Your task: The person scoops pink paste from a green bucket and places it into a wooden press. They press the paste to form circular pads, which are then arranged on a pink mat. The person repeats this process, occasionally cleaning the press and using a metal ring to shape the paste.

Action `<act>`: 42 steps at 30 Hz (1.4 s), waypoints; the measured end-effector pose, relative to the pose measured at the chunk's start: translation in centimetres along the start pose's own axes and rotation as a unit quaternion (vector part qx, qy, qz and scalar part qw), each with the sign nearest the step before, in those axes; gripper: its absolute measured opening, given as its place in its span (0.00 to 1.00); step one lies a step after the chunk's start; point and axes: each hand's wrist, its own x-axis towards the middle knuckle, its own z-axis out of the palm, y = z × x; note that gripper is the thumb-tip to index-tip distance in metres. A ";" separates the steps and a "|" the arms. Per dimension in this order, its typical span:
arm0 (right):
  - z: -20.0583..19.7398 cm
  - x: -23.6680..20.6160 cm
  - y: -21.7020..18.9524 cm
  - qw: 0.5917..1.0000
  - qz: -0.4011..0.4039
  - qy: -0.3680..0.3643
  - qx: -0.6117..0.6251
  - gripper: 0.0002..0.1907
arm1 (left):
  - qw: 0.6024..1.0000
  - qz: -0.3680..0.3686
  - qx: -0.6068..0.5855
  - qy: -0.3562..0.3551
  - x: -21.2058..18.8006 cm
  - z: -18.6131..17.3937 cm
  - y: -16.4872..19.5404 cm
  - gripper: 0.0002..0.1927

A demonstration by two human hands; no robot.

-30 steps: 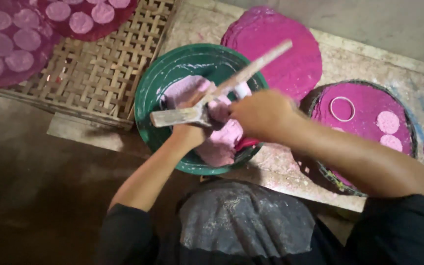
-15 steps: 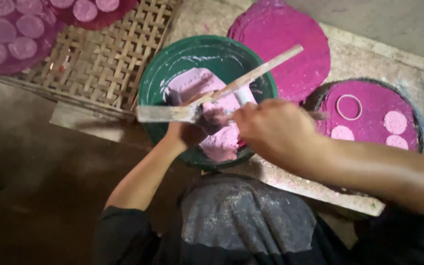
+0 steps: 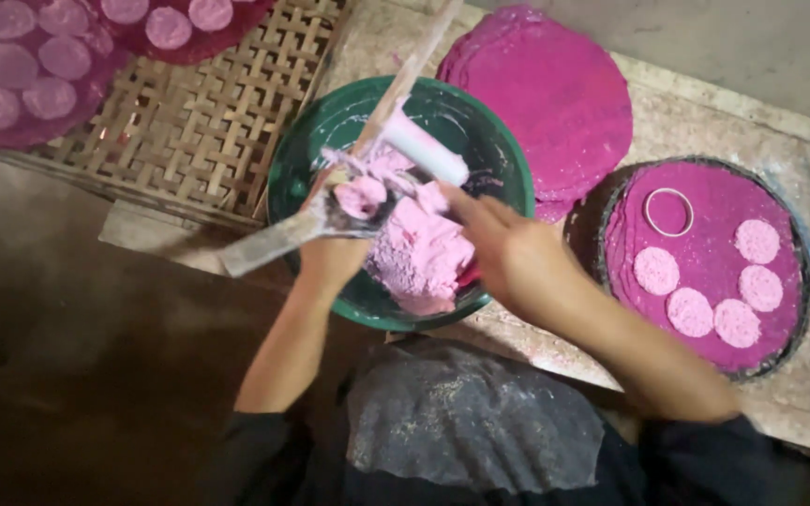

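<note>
Woven bamboo matting [image 3: 189, 131] fills the upper left of the frame, with dark round trays of pale pink discs [image 3: 21, 75] lying on its top edge. Right of it runs a rough stone ledge [image 3: 724, 103] bearing a stack of magenta cloth rounds [image 3: 555, 94] at upper centre and, at the right, a dark round tray [image 3: 794, 309] lined in magenta with five pink discs [image 3: 705, 300] and a small metal ring [image 3: 668, 212]. At the centre sits a green bowl [image 3: 330, 131] holding a heap of pink dough [image 3: 419, 253]. Across the bowl slants a long flat wooden stick [image 3: 396, 89], its wide lower end smeared with dough. The left hand [image 3: 335, 248], at the bowl's near left rim, is closed round the stick's lower part. The right hand [image 3: 508, 253] reaches in from the right, fingers stretched toward the dough beside a white roller-like piece [image 3: 428, 150]; whether it grips anything I cannot tell
</note>
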 end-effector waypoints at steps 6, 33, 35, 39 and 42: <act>8.3 -1.7 1.7 0.965 0.083 -0.016 0.248 0.28 | 0.996 0.027 0.076 0.048 0.8 -1.1 0.4 0.41; -0.5 -7.9 10.6 0.626 -0.087 0.186 0.752 0.56 | 0.613 -0.299 -0.673 -0.288 -6.9 7.9 12.6 0.28; -3.8 -11.3 12.4 0.584 -0.093 0.177 0.787 0.56 | 0.558 -0.354 -0.652 -0.372 -7.1 10.2 17.5 0.29; -9.5 -18.2 17.0 0.733 -0.141 0.221 0.628 0.45 | 0.833 0.025 -0.346 -0.430 -4.1 12.0 23.8 0.14; -12.1 -24.2 18.1 0.909 -0.108 0.236 0.327 0.27 | 0.855 0.032 -0.252 -0.453 -3.2 13.2 28.6 0.17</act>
